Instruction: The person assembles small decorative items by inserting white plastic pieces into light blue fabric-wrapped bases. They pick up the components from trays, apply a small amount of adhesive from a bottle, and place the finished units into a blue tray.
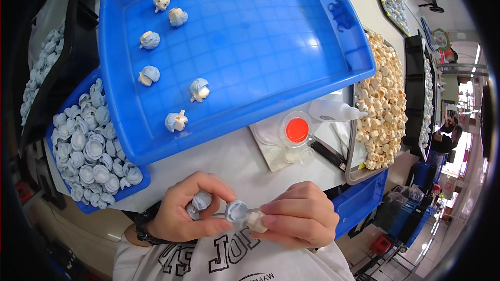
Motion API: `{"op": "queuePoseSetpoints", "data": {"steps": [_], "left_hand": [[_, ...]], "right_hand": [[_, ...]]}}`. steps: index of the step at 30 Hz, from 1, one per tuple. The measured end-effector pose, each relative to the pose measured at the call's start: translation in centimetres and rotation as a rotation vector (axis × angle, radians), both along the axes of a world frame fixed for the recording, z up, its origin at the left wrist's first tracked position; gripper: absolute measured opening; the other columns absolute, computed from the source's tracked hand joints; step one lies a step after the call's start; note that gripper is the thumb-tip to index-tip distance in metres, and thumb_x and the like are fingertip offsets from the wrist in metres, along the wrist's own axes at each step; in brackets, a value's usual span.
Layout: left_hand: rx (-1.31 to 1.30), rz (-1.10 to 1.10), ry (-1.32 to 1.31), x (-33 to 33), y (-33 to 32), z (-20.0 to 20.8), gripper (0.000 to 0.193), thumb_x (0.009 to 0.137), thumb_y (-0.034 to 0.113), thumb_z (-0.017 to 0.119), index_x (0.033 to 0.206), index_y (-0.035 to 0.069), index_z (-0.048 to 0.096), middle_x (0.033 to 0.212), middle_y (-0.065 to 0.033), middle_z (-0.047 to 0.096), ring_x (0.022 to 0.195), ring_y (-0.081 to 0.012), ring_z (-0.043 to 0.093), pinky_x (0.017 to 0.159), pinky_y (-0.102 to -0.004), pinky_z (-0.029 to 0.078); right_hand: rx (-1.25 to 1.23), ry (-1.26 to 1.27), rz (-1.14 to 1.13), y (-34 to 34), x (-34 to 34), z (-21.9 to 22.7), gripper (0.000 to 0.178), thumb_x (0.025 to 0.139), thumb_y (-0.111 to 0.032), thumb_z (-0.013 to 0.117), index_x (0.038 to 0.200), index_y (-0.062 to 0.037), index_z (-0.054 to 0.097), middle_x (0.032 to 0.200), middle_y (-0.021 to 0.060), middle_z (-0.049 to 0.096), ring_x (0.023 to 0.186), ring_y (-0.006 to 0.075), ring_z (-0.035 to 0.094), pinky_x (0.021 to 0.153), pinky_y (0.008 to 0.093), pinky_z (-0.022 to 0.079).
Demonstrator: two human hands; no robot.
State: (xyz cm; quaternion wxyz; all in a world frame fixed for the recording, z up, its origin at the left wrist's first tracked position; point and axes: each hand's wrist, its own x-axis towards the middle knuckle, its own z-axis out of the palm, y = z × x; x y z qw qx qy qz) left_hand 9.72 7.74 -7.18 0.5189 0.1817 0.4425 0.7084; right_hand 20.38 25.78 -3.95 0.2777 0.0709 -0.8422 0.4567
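Observation:
Between the thumb and forefinger of my left hand (185, 213) is a pale blue doll hair piece (237, 211), its hollow side showing. More blue pieces (200, 201) are tucked in that palm under the curled fingers. My right hand (304, 216) pinches a small cream doll head (256, 221) by its right side. The head is right beside the hair piece; whether they touch I cannot tell. Beyond my hands, a big blue tray (229, 130) holds several doll heads with hair on, such as one doll head (177, 120) near its front left corner.
At left a blue bin (143, 181) is heaped with hair pieces. A metal tray (359, 178) of cream heads stands at right. Between them sit a white squeeze bottle (330, 110), a round container with a red centre (297, 129) and a black-handled tool (328, 153).

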Motion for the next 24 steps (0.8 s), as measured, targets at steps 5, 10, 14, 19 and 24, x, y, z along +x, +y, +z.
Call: {"op": "queuePoseSetpoints", "data": {"steps": [5,10,14,19,24], "left_hand": [[0.024,0.001,-0.005,-0.1,0.1,0.1,0.035,0.072,0.005,0.072,0.101,0.003,0.052,0.094,-0.0045,0.056,0.058,-0.0027,0.041,0.051,-0.0182,0.033],[-0.002,-0.015,0.013,-0.1,0.1,0.2,0.033,0.073,0.006,0.072,0.1,0.003,0.053,0.09,-0.0036,0.057,0.055,-0.0025,0.041,0.05,-0.0181,0.032],[-0.008,-0.053,0.05,-0.1,0.0,0.2,0.032,0.074,0.008,0.072,0.1,0.003,0.054,0.086,-0.0033,0.058,0.055,-0.002,0.043,0.049,-0.0183,0.033],[-0.028,-0.081,0.017,-0.2,-0.1,0.4,0.04,0.077,0.011,0.07,0.109,0.001,0.048,0.086,-0.0035,0.058,0.063,-0.0039,0.048,0.058,-0.0193,0.037],[-0.091,-0.061,-0.025,-0.4,0.5,1.7,0.051,0.083,0.013,0.063,0.123,-0.001,0.034,0.088,-0.0049,0.059,0.075,-0.0073,0.051,0.072,-0.0211,0.039]], "right_hand": [[0.05,-0.036,-0.007,-0.4,-0.5,0.1,0.032,0.061,-0.012,0.077,0.088,-0.0028,0.063,0.079,0.0058,0.063,0.058,0.0158,0.055,0.048,0.0242,0.038],[0.1,-0.139,0.047,-0.1,-0.8,0.4,0.035,0.06,-0.014,0.076,0.091,-0.0044,0.063,0.079,0.0034,0.061,0.062,0.0164,0.054,0.05,0.025,0.039],[0.088,-0.185,0.092,0.1,-0.9,0.5,0.036,0.06,-0.016,0.076,0.092,-0.0061,0.063,0.082,0.0024,0.061,0.065,0.0168,0.054,0.051,0.0254,0.04],[0.097,-0.187,0.101,-0.1,-1.0,0.3,0.04,0.06,-0.018,0.075,0.096,-0.0046,0.062,0.085,0.0042,0.061,0.067,0.0181,0.055,0.053,0.0264,0.042],[0.113,-0.166,0.012,-1.2,-1.6,-0.5,0.043,0.059,-0.022,0.074,0.095,-0.0015,0.062,0.085,0.0062,0.06,0.069,0.0196,0.055,0.053,0.0272,0.042]]}}
